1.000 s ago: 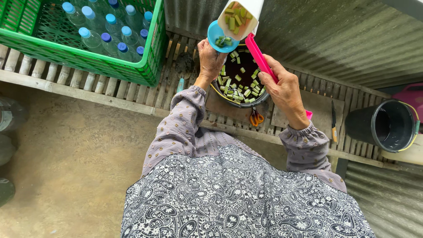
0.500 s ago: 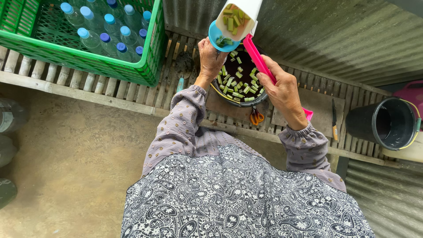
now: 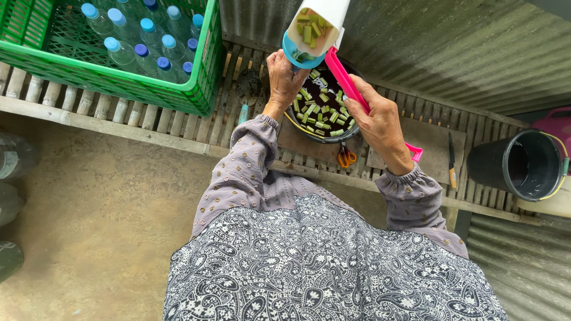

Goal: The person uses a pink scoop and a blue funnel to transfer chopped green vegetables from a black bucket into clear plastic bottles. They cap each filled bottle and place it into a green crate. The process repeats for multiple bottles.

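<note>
A: White container (image 3: 318,27), tipped over on its side with the blue-rimmed mouth facing us, full of chopped green stalk pieces, held right above the dark bowl (image 3: 324,107) on the slatted bench (image 3: 178,122). Left hand (image 3: 284,77) is closed round its blue rim.

B: And the right hand (image 3: 377,122) is clenched on the pink utensil (image 3: 351,89), tip up at the mouth. Risk here: tilt that container too steeply and pieces could tumble past the bowl and slip through the slat gaps.

A: Agreed, and a hard scrape could splash the dark liquid. Orange-handled scissors (image 3: 346,157) lie just beside the bowl, a knife (image 3: 452,160) further right.

B: Hard to read: the utensil's working end is hidden behind the container, so spoon or scraper, can't tell. Container's top is cut off. Green crate (image 3: 119,83) of blue-capped bottles (image 3: 140,50) sits well left.
</note>
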